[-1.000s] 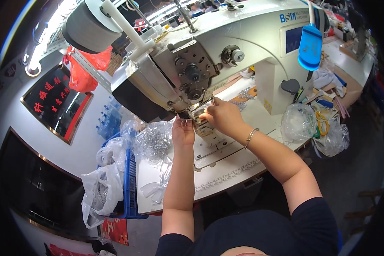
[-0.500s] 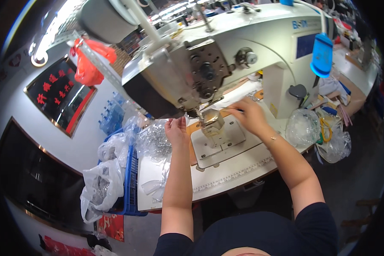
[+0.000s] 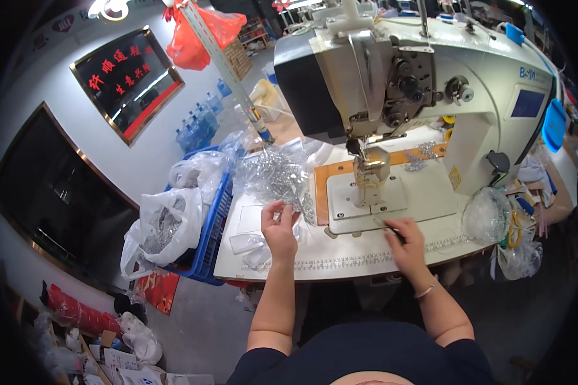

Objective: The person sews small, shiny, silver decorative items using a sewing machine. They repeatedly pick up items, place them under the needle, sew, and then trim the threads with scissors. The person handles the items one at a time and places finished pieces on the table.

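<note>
My left hand (image 3: 280,232) is closed, fingertips pinched together beside a heap of shiny silver-and-clear pieces (image 3: 273,173) on the white machine table. What it pinches, if anything, is too small to make out. Between the heap and the table's front edge lie clear plastic pieces (image 3: 253,249). In my right hand (image 3: 408,247), closed in front of the bed plate, is a slim dark tool (image 3: 397,235) with a pale tip; its kind is unclear. The post of a white sewing machine (image 3: 370,183) stands between and beyond my hands, under the needle.
A blue crate (image 3: 217,221) with white plastic bags (image 3: 167,231) stands left of the table. More silver pieces (image 3: 420,157) lie under the machine arm. At the right end are a clear bag (image 3: 487,215) and yellow-handled scissors (image 3: 514,230). A measuring tape (image 3: 347,262) runs along the front edge.
My view has turned left. Both hands have come away from the needle post toward me, the left to the front of the silver heap, the right to the front of the bed plate.
</note>
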`<act>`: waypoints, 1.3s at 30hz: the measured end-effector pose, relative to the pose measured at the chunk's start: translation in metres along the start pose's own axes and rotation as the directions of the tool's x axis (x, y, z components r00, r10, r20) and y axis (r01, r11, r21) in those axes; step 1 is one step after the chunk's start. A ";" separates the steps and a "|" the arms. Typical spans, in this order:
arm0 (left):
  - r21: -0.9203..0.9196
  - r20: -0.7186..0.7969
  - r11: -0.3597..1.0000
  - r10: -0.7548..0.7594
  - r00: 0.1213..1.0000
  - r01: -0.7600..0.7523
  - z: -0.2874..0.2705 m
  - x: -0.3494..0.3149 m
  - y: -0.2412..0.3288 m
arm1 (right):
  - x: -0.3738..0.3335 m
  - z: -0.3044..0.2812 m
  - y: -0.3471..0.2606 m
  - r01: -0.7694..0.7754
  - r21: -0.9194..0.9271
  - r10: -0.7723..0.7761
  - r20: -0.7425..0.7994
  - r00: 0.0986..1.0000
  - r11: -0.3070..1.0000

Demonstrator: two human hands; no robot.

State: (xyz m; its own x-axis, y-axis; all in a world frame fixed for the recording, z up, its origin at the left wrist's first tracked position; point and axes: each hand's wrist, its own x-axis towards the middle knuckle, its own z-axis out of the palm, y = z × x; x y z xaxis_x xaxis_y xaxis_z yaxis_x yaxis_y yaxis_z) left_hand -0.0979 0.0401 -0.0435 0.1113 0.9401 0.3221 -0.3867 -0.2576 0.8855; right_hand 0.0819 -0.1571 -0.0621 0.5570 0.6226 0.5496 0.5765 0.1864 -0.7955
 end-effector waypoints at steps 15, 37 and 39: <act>-0.474 0.287 0.775 -0.313 0.905 0.418 -0.007 -0.055 -0.021 | 0.009 0.064 -0.020 0.295 -0.121 -0.282 0.111 0.953 0.948; -0.472 0.269 0.789 -0.297 0.916 0.394 -0.011 -0.061 -0.017 | 0.014 0.049 -0.012 0.333 -0.151 -0.323 0.086 0.942 0.931; -0.445 0.292 0.801 -0.293 0.911 0.400 -0.013 -0.060 -0.015 | 0.021 0.044 -0.013 0.414 -0.170 -0.387 0.172 0.906 0.894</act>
State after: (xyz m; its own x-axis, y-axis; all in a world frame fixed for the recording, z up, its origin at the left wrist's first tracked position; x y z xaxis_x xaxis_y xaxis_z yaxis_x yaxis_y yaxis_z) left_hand -0.1107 -0.0090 -0.0806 0.4817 0.8664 0.1315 -0.6724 0.2691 0.6895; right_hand 0.0597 -0.1134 -0.0514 0.1789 0.6225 0.7619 0.8477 0.2955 -0.4405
